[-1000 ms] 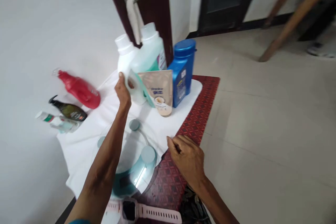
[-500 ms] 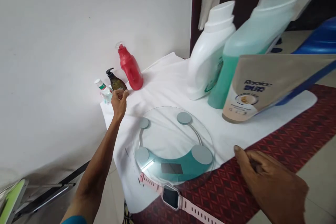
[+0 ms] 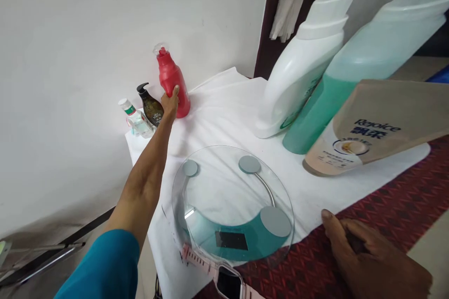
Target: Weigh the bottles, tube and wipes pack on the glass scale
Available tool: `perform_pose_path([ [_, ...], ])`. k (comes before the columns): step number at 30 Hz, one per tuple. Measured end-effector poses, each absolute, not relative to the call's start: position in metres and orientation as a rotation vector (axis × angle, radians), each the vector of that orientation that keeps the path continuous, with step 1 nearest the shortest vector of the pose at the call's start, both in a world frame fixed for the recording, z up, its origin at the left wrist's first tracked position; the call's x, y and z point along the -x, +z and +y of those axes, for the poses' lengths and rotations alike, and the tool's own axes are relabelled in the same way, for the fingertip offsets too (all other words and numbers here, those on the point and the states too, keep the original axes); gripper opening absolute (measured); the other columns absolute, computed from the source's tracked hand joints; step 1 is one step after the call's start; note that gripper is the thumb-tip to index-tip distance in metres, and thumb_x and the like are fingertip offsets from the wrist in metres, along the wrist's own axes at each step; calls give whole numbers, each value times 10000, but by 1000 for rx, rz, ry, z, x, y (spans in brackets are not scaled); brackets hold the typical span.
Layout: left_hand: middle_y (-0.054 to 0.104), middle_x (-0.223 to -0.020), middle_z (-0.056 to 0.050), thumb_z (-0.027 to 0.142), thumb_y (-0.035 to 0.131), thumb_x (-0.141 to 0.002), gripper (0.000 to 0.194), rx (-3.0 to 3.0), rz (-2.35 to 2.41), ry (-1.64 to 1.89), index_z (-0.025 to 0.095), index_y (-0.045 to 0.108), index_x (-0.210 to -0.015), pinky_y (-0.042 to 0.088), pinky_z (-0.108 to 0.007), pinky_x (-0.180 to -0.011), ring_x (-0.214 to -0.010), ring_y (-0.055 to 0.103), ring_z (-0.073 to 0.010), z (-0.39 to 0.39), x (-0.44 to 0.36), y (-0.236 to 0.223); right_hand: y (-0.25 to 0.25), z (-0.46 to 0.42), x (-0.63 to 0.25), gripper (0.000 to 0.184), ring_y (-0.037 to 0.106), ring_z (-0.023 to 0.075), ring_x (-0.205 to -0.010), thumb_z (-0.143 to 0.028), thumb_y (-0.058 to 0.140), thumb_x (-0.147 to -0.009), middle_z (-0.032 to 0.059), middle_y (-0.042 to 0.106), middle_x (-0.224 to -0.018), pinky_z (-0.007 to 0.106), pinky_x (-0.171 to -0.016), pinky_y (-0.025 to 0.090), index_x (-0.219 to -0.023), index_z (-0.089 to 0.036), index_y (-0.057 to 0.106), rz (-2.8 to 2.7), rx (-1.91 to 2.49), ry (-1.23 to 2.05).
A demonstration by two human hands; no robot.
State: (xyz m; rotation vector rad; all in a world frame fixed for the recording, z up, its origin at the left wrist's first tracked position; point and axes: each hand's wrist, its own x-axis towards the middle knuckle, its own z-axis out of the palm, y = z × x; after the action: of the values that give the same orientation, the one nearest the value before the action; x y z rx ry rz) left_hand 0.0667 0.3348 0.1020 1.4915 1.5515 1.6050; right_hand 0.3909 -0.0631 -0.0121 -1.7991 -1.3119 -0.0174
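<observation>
My left hand reaches out to the red bottle and is closed round its handle; the bottle stands at the back by the wall. Just left of that hand are a dark pump bottle and a small clear bottle with a white cap, both partly behind my forearm. Low on the right, my right hand hovers by the table's near edge, thumb apart from loosely curled fingers, with nothing visible in it. Between the hands lies a round glass bathroom scale.
A smartwatch with a pink strap lies at the scale's near edge. On the right stand a white jug, a bottle of green liquid and a beige Rejoice tube. White cloth covers a red patterned one.
My left hand has moved from beside the dark pump bottle up and right onto the red bottle's handle. The view has shifted slightly; my right hand keeps about the same pose.
</observation>
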Motion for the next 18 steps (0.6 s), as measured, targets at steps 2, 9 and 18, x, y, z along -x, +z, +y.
perform_pose_path([
  [2,514,-708,-20,718,620,-1023,598,-1415,1571,1563,219,444,-744,498,-344,-656,-852,721,-225,334,-71,99,-11,-63,-391,481,647,236,-470,-565,603,-969,15,638,-542,383,-456,361,-563,-309,567,-1319,1809,-37],
  [9,368,-571,43,879,665,-888,735,-1246,1548,1790,239,374,-674,369,-311,-519,-582,545,-124,282,-71,89,-11,-64,-389,567,609,200,-466,-557,591,-1033,15,595,-531,372,-474,367,-548,-271,521,-1348,1784,-64],
  [18,374,-531,67,714,857,-778,678,-1308,1380,1878,234,401,-630,316,-305,-508,-490,362,-74,185,-65,121,-14,-64,-384,511,512,148,-517,-422,582,-1044,-25,507,-536,333,-582,363,-582,-250,448,-1338,1742,-46],
])
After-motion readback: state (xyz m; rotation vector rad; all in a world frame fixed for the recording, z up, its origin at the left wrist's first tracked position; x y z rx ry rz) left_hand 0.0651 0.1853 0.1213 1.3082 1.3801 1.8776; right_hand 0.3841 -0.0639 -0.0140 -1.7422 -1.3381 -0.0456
